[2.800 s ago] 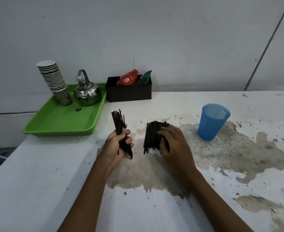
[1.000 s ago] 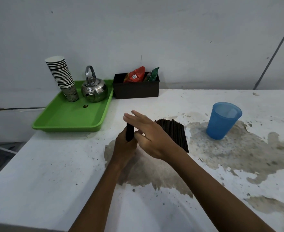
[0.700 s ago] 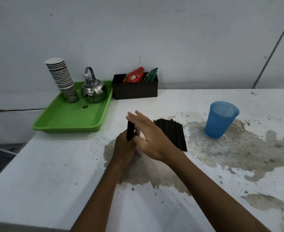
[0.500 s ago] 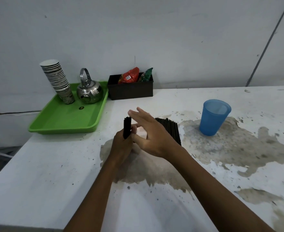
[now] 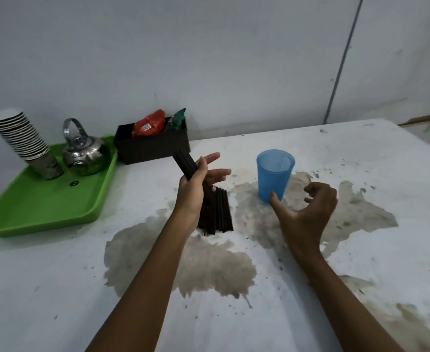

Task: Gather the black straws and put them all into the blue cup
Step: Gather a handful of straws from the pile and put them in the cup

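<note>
My left hand [image 5: 196, 189] grips a bundle of black straws [image 5: 184, 162] that tilts up and to the left; two fingers stick out straight. Under and just right of that hand lies a flat pile of more black straws [image 5: 220, 212] on the table. The blue cup [image 5: 274, 174] stands upright and looks empty, to the right of the pile. My right hand [image 5: 307, 212] hovers in front of the cup with its fingers curled apart and nothing in it; the thumb tip overlaps the cup's base in the view.
A green tray [image 5: 38, 212] at the left carries a stack of paper cups [image 5: 23, 143] and a steel kettle [image 5: 84, 153]. A black box with snack packets [image 5: 153, 146] stands at the wall. The white table [image 5: 361, 153] has large worn grey patches.
My right hand has left the held bundle and moved right, to in front of the cup. My left hand has tilted its bundle and shifted over the pile.
</note>
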